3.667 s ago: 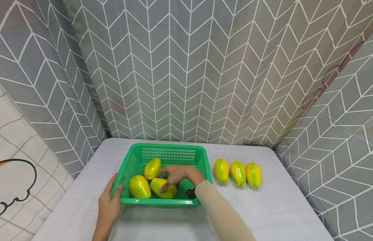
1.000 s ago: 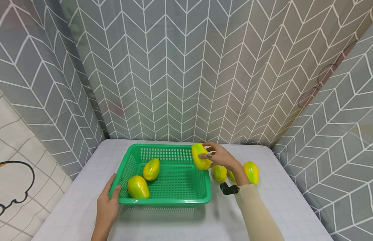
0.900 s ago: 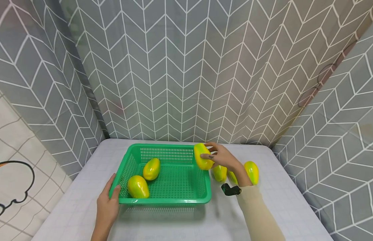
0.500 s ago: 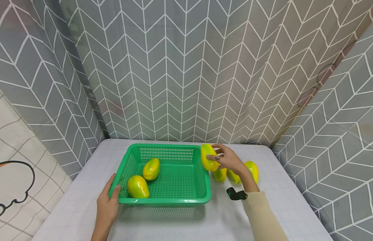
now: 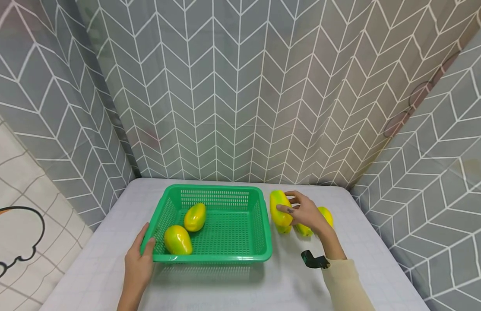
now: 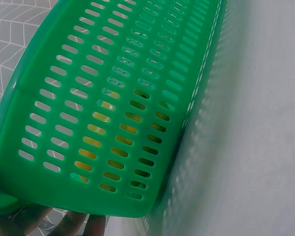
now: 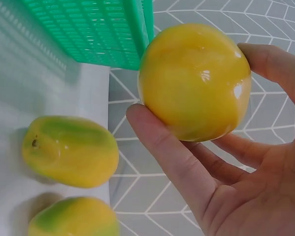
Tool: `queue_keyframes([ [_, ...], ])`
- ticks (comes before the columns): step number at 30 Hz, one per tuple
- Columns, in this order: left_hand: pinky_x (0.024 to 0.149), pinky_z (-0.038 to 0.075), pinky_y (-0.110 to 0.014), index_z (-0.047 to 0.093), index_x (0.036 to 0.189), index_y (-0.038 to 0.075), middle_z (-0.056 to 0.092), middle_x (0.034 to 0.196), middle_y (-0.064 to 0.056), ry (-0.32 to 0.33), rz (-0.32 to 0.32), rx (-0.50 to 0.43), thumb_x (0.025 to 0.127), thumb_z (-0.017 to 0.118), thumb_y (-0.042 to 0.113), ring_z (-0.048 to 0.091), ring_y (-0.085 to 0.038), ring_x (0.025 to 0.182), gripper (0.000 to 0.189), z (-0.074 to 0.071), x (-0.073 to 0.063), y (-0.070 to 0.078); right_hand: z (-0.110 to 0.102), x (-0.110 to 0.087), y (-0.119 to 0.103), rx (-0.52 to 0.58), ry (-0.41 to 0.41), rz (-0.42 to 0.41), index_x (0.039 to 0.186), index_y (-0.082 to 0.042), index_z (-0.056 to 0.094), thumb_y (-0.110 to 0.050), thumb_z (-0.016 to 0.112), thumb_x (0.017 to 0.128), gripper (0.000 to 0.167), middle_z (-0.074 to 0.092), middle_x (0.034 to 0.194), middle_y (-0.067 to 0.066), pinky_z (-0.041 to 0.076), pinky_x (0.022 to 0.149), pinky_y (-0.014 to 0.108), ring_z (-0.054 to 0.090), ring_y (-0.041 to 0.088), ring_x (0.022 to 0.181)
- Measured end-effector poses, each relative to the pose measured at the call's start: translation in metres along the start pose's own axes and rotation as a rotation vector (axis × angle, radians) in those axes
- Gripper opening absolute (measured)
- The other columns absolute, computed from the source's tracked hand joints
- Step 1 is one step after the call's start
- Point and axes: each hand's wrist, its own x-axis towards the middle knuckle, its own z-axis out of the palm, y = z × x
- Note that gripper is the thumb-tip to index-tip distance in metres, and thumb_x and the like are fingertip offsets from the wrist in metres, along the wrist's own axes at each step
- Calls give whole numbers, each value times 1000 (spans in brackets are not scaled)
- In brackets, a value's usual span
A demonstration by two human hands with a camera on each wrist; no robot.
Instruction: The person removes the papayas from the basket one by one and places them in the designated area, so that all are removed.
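My right hand (image 5: 307, 214) pinches a glossy yellow-green papaya (image 5: 280, 207) between thumb and fingers, just right of the green plastic basket (image 5: 209, 259). In the right wrist view this papaya is clear of the table, its rounded end facing the camera. It overlaps one of three papayas on the table; the middle papaya (image 5: 304, 230) and right papaya (image 5: 326, 215) are partly behind my hand. My left hand (image 5: 139, 263) grips the basket's near left corner, thumb over the rim and fingers outside. Inside lie two papayas, a front one (image 5: 178, 239) and a back one (image 5: 195, 217).
A white cloth covers the table (image 5: 225, 293). Grey curtains (image 5: 240, 95) with a white chevron pattern hang behind it and at the sides. The basket's right wall (image 7: 93, 29) stands close to the held papaya. A black device (image 5: 314, 260) sits at my right wrist.
My right hand has lifted a papaya out of the basket, carried it right over the rim and lowered it towards those on the table. My left hand stays on the basket.
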Motion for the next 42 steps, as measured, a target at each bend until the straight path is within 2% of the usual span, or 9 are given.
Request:
queue_keyframes([
  [8,128,27,-70,26,169,10,29,172,-24,6,-1,3,115,39,27,26,-51,160,57,0,0,-1,0,-13,11,-3,29,43,155,-6,46,-42,76,97,75,56,148,30,69,80,45,66,42,124],
  [14,128,27,-71,27,169,10,29,173,-24,2,0,-4,115,40,26,26,-51,160,58,0,0,0,3,-26,22,-23,56,58,153,-3,48,-41,77,96,74,58,146,29,69,77,40,64,41,123],
  [21,128,27,-70,27,169,11,29,173,-24,3,-1,-6,115,39,27,26,-51,160,57,0,-1,0,11,-40,34,12,62,94,153,-1,48,-39,78,95,75,61,140,29,69,72,39,66,38,119],
  [30,128,29,-70,28,169,11,31,173,-23,12,9,-1,115,40,26,28,-50,160,57,0,0,-1,22,-49,45,32,73,138,154,-4,48,-38,81,93,76,58,147,29,69,73,39,65,41,126],
  [42,129,28,-69,26,169,10,29,173,-23,7,11,-11,115,38,27,26,-50,161,58,0,-1,0,39,-57,61,67,84,188,150,-4,54,-36,84,91,74,64,140,26,68,69,40,71,31,112],
])
